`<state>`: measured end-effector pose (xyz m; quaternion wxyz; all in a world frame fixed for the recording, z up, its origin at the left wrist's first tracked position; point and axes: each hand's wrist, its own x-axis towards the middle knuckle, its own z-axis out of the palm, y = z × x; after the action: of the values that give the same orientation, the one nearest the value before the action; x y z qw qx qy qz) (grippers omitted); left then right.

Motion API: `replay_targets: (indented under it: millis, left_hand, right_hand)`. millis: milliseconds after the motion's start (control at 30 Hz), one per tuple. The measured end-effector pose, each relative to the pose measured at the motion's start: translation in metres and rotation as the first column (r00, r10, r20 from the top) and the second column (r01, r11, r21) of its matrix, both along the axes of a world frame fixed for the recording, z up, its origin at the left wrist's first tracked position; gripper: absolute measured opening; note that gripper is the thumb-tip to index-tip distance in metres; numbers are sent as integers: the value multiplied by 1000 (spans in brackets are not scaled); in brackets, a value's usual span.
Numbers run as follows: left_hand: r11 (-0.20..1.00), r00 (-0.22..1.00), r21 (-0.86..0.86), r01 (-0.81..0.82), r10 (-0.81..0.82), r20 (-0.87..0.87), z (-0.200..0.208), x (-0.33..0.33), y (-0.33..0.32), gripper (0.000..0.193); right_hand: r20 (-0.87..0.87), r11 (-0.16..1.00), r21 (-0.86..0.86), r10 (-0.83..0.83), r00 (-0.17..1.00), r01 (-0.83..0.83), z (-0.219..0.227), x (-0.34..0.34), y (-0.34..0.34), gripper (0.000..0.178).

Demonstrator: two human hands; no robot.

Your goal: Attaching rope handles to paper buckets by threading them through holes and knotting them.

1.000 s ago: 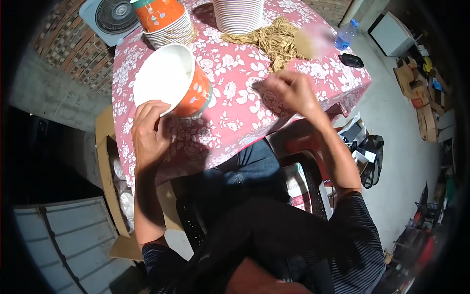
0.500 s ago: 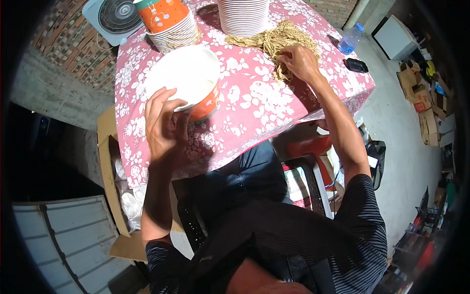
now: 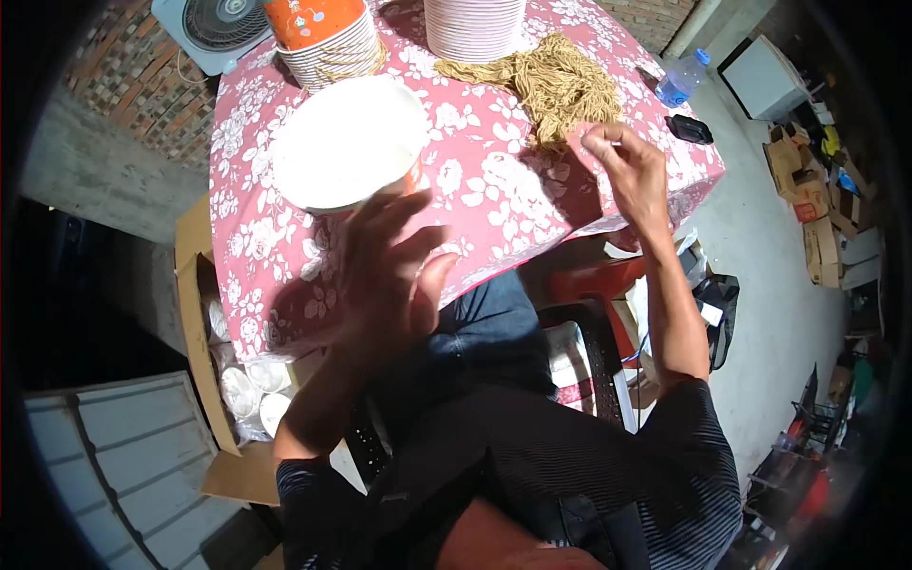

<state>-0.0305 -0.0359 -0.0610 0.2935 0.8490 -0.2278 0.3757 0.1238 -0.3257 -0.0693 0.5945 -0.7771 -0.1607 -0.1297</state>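
An orange paper tub [image 3: 414, 179] stands at the left of the table, its wide white mouth facing up toward me. My left hand [image 3: 385, 275] hovers in shadow just in front of it, fingers spread and slightly smeared, holding nothing. A tangled heap of tan cords [image 3: 570, 90] lies at the back right. Just in front of that heap, my right hand [image 3: 635, 176] is raised with thumb and fingertips pinched together. Whatever may be between those fingertips is too small to make out.
Behind the tub stands a stack of orange tubs [image 3: 328, 59] with cords around it. A tall stack of white-rimmed tubs [image 3: 473, 28] is at the back middle. A water bottle [image 3: 680, 80] and a black object [image 3: 690, 129] sit at the right edge. An open carton [image 3: 195, 313] is lower left.
My left hand has let go of the tub's rim and moved right and toward me. My right hand has left the cord heap, moving right and nearer, fingers still pinched.
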Motion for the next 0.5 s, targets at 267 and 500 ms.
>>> replay_targets:
  millis: [267,500]
  left_hand:
    - [901,886,-432,44,-235,-399,-9,20,-50,59]
    - [588,346,-803,-96,-737,-580,-12,28,-26,30]
  right_hand:
    - [-289,848,295,519,804,-441,10,-73,34,12]
    - [-267,891,76,451,852,-448,12,-67,52,11]
